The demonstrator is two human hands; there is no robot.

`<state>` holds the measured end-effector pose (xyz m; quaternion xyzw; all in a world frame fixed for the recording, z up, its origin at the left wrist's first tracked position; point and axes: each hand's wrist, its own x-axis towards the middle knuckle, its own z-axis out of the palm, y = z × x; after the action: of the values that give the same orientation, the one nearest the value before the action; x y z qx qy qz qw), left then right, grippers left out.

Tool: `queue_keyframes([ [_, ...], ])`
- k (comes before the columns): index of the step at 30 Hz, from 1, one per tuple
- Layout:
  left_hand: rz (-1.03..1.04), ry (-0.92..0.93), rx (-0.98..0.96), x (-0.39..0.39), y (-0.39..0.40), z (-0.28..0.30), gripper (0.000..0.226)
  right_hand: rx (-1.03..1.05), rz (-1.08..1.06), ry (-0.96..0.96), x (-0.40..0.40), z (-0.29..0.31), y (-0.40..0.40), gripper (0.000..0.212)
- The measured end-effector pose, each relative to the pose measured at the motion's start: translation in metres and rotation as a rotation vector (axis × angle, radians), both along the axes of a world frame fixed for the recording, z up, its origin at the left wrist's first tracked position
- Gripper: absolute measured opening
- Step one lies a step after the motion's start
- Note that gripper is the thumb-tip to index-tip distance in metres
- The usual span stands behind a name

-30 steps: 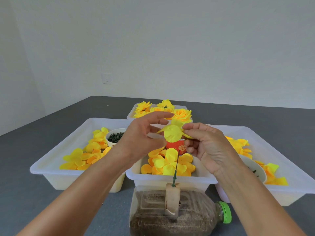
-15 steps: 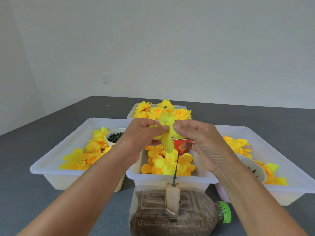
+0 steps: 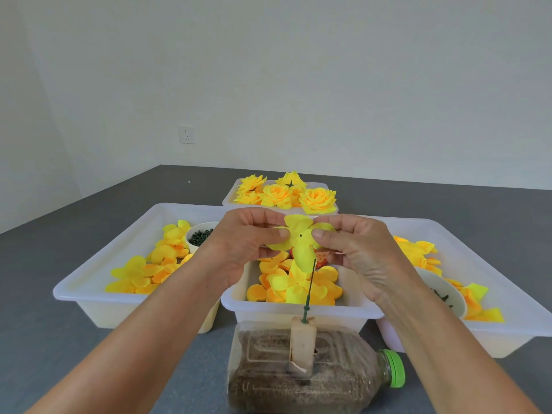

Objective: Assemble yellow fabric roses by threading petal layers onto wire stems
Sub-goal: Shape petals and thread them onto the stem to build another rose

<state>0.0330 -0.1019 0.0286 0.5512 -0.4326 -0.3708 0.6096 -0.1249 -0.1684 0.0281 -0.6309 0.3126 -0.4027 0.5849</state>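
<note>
Your left hand [image 3: 239, 243] and right hand [image 3: 355, 249] pinch one petal layer [image 3: 298, 237] above the stem [image 3: 309, 289], not yet threaded. Finished roses [image 3: 316, 200] fill the far tray [image 3: 228, 198]; loose petals [image 3: 294, 286] remain.

You've got four white trays [image 3: 89, 291], two bowls [image 3: 191, 234], one bottle [image 3: 343, 380], one wire stem [image 3: 309, 289], two hands [image 3: 239, 243].

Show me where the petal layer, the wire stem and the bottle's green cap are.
petal layer [image 3: 299, 238], head view, centre near its hole
wire stem [image 3: 309, 289], head view, middle of the green wire
green cap [image 3: 395, 368], head view, its ribbed side
</note>
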Motion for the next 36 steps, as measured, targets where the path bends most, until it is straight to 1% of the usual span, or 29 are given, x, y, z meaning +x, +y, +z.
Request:
queue_keyframes([
  [3, 0.001, 0.003, -0.018, 0.000, 0.000, -0.002, 0.027, 0.025, 0.051, -0.003, -0.004, 0.001, -0.001, 0.018],
  [6, -0.044, 0.061, -0.016, 0.001, 0.000, -0.002, 0.034, 0.042, 0.025, -0.024, -0.006, -0.001, -0.002, 0.020],
  [9, -0.110, 0.140, 0.018, 0.001, -0.001, -0.001, 0.030, 0.051, 0.012, -0.027, -0.005, -0.002, -0.001, 0.018],
  [12, -0.118, 0.182, 0.028, 0.001, -0.002, -0.001, 0.025, 0.089, 0.027, -0.057, -0.005, -0.003, -0.002, 0.016],
  [17, -0.132, 0.160, 0.027, 0.000, -0.001, -0.001, 0.018, 0.119, 0.069, -0.083, -0.006, -0.002, -0.001, 0.018],
  [22, -0.142, 0.137, 0.058, -0.001, 0.001, 0.001, 0.035, 0.120, 0.043, -0.083, -0.007, -0.003, -0.001, 0.018],
  [24, -0.123, 0.082, 0.054, -0.002, 0.001, 0.000, 0.027, 0.108, 0.048, -0.084, -0.007, -0.003, -0.001, 0.019],
  [26, -0.067, -0.010, 0.008, -0.004, 0.001, -0.002, 0.017, 0.079, 0.042, -0.080, -0.007, -0.005, -0.001, 0.022],
  [28, -0.021, -0.090, -0.088, -0.006, 0.001, -0.005, 0.016, 0.048, 0.023, -0.075, -0.007, -0.007, 0.000, 0.030],
  [30, 0.033, -0.162, -0.212, -0.009, 0.000, -0.008, 0.018, 0.054, 0.005, -0.088, -0.006, -0.009, 0.000, 0.031],
  [34, 0.233, -0.373, -0.387, -0.015, -0.001, -0.015, 0.034, 0.243, 0.008, -0.197, -0.003, -0.010, -0.002, 0.017],
  [36, 0.286, -0.512, -0.475, -0.016, 0.000, -0.018, 0.037, 0.330, 0.052, -0.214, -0.002, -0.009, -0.003, 0.017],
])
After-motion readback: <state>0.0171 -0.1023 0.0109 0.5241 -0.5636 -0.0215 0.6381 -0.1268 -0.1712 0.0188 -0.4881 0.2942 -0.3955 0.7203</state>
